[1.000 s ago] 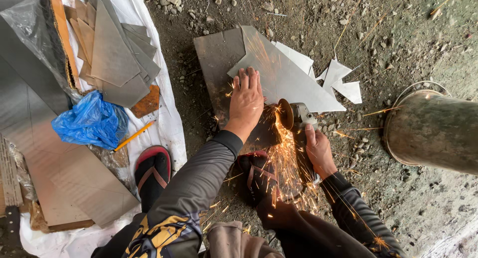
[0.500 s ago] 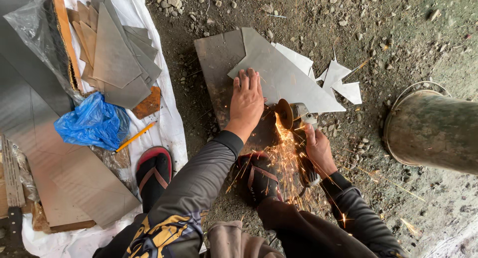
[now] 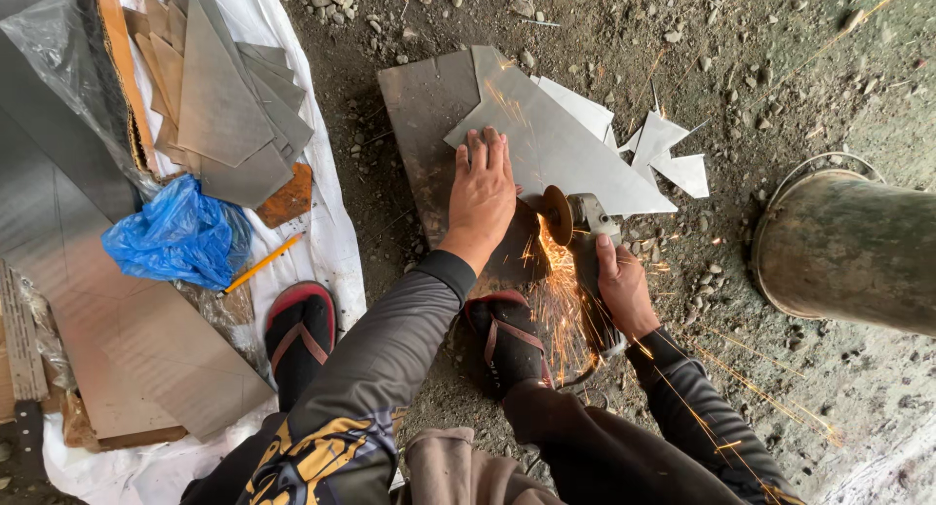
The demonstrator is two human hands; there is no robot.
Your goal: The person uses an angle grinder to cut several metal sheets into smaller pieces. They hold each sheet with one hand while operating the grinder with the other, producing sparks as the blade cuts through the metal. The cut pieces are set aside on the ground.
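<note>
The right hand (image 3: 624, 289) is wrapped around the body of an angle grinder (image 3: 588, 261), whose long axis runs roughly toward and away from the person, its round cutting disc (image 3: 558, 215) at the far end, standing on edge and throwing orange sparks back toward the sandalled foot (image 3: 509, 337). The left hand (image 3: 483, 191) lies flat, fingers spread a little, pressing down a smooth grey metal sheet (image 3: 546, 139), angular and pointed, which rests on a darker, duller plate (image 3: 429, 115) on gravelly dirt, with pale offcuts (image 3: 673, 159) just beyond.
</note>
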